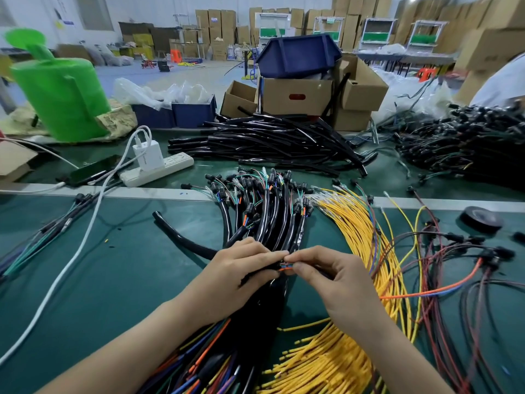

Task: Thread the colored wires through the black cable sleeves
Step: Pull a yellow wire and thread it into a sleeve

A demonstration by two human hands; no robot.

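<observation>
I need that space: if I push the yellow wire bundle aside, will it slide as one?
Probably not. The yellow wire bundle lies unbound and fanned, strands curving, so it likely flops and spreads. Dark red wires cross its right edge, so snagging seems likely.

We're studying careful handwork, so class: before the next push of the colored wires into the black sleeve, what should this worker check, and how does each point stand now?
1. Left hand grips the black sleeve: ok.
2. Right hand pinches the colored wires at the sleeve's mouth: ok.
3. Wire tips aligned: cannot tell, fingers hide them.
4. Trailing orange wire clear of the yellow wires: not ok, it crosses them.
5. Spare sleeves on the table: ok.
</observation>
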